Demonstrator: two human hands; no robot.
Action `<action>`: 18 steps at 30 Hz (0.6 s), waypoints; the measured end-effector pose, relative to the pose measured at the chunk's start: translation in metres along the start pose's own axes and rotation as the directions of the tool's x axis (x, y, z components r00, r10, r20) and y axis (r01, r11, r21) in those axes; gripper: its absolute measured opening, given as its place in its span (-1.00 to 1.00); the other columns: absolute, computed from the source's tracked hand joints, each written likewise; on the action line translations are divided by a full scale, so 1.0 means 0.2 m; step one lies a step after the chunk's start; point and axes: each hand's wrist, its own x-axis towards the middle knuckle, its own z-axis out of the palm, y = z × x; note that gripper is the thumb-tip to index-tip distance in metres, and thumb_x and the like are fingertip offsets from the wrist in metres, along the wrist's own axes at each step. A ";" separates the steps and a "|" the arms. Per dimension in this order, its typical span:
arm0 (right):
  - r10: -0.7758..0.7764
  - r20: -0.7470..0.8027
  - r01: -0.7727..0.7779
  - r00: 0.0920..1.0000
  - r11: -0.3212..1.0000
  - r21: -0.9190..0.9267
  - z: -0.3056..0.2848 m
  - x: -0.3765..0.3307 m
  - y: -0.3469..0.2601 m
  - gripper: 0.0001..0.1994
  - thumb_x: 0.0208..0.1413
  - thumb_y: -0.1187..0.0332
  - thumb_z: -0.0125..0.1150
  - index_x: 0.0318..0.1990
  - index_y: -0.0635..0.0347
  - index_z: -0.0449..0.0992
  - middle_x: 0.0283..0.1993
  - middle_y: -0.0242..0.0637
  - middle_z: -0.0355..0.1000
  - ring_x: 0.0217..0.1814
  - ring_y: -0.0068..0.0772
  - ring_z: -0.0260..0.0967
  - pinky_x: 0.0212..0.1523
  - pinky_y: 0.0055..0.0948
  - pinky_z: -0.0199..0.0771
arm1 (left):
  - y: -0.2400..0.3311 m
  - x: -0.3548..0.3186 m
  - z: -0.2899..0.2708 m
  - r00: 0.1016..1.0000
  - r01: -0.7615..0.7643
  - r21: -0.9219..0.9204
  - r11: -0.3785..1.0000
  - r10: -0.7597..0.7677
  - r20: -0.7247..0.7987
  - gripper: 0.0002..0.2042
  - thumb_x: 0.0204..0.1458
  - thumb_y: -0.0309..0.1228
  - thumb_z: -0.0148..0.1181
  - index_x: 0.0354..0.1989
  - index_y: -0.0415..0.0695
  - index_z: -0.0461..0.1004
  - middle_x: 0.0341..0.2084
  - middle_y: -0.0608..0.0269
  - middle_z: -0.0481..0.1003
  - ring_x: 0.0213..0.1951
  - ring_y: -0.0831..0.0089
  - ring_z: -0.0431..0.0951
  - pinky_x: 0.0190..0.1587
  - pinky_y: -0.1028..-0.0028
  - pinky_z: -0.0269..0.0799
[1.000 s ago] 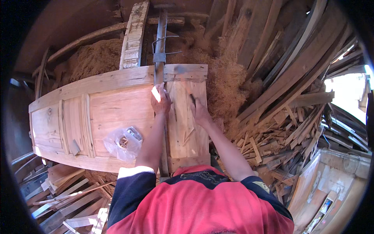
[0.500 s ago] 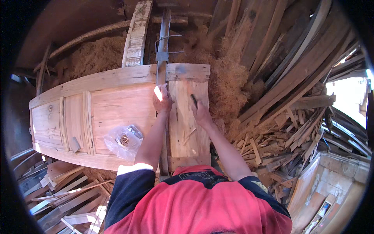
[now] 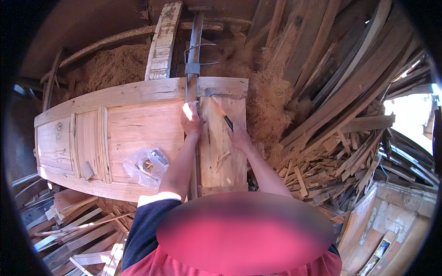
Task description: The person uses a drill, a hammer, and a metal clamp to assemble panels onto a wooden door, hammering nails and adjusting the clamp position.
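A wooden panel door (image 3: 145,115) lies flat in front of me, with a long metal bar clamp (image 3: 193,55) running across it. My left hand (image 3: 191,120) is closed at the bar, near the door's far rail. Bright sunlight falls on its fingers, and what they hold, if anything, I cannot make out. In my right hand (image 3: 239,137) is a hammer (image 3: 227,120) with a black grip, slanting up and left over the door's right-hand panel. Its blurred head is close to the far rail.
A clear plastic bag (image 3: 146,166) with a ring-shaped thing sits on the door, left of my forearm. A small grey block (image 3: 87,170) and thin wood slivers (image 3: 223,158) lie there too. Wood shavings (image 3: 271,101), scrap heaps (image 3: 317,170) and leaning boards (image 3: 350,87) surround the door.
The hammer has come into clearer view, its head lower and nearer my left hand. My right hand has shifted slightly toward me. My left hand stays at the bar.
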 end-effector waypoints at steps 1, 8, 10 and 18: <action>0.130 0.182 -0.109 0.975 0.987 -0.120 -0.02 0.00 0.02 -0.62 0.27 0.11 0.00 -0.25 0.35 0.38 -0.28 0.24 0.44 -0.20 0.33 0.41 -0.27 -0.06 0.41 | 0.00 -0.01 0.01 1.000 -0.021 0.030 0.999 0.022 -0.020 -0.70 0.00 -0.50 0.08 -0.04 -0.06 0.45 -0.16 0.10 0.46 -0.17 0.06 0.50 -0.15 0.18 0.44; -0.014 -0.008 0.016 1.000 0.844 0.535 -0.23 0.04 -0.35 -0.67 0.31 0.14 -0.05 -0.24 0.32 0.31 -0.47 0.09 0.33 -0.37 0.21 0.39 -0.39 -0.14 0.37 | -0.02 -0.02 0.02 0.998 -0.016 0.110 0.994 0.022 -0.058 -0.71 -0.02 -0.48 0.11 -0.06 -0.07 0.44 -0.16 0.09 0.46 -0.17 0.06 0.50 -0.14 0.18 0.44; -0.047 -0.155 0.113 0.987 0.886 0.449 -0.12 0.02 -0.24 -0.68 0.32 0.17 -0.08 -0.22 0.32 0.32 -0.46 0.12 0.33 -0.37 0.21 0.40 -0.39 -0.12 0.36 | 0.03 0.02 -0.01 1.000 -0.009 0.003 1.000 0.009 -0.029 -0.73 -0.03 -0.49 0.10 -0.10 -0.07 0.45 -0.18 0.08 0.46 -0.17 0.06 0.50 -0.15 0.19 0.44; 0.102 0.021 -0.104 0.995 0.972 0.208 -0.06 0.03 -0.24 -0.61 0.30 0.10 -0.02 -0.18 0.36 0.34 -0.37 0.18 0.43 -0.37 0.20 0.44 -0.43 -0.11 0.37 | -0.05 -0.05 -0.02 0.999 0.030 0.031 0.999 -0.029 -0.029 -0.72 -0.04 -0.51 0.08 -0.11 -0.03 0.46 -0.23 0.13 0.47 -0.17 0.10 0.50 -0.16 0.22 0.44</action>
